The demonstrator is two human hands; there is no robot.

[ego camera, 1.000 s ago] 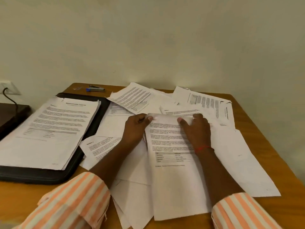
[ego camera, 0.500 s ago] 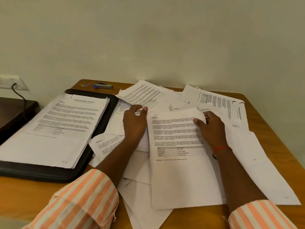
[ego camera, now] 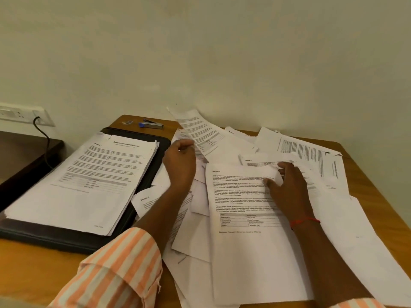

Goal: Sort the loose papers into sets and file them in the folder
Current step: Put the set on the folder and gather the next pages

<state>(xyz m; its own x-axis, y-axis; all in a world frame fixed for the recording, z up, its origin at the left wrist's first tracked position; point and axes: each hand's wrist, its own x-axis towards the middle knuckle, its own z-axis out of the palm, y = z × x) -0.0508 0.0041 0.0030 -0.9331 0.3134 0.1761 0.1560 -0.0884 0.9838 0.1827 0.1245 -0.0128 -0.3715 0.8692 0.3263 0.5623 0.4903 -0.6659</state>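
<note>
An open black flat folder (ego camera: 153, 174) lies on the left part of a brown wooden table (ego camera: 33, 263), with a thick stack of white printed sheets (ego camera: 89, 178) on it. Behind the folder sit a small metal stapler (ego camera: 151, 125) and some tiny clips (ego camera: 127, 122). Right of the folder, loose white printed papers (ego camera: 355, 230) overlap across the table. The left hand (ego camera: 179, 162) pinches a raised printed sheet (ego camera: 200, 130) just right of the folder, and the right hand (ego camera: 287, 185) grips a flat page (ego camera: 249, 252) by its far corner, farther right.

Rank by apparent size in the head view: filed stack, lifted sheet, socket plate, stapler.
1. filed stack
2. lifted sheet, though it is farther off, so likely the same paper size
3. socket plate, cut by the frame edge
4. stapler
</note>
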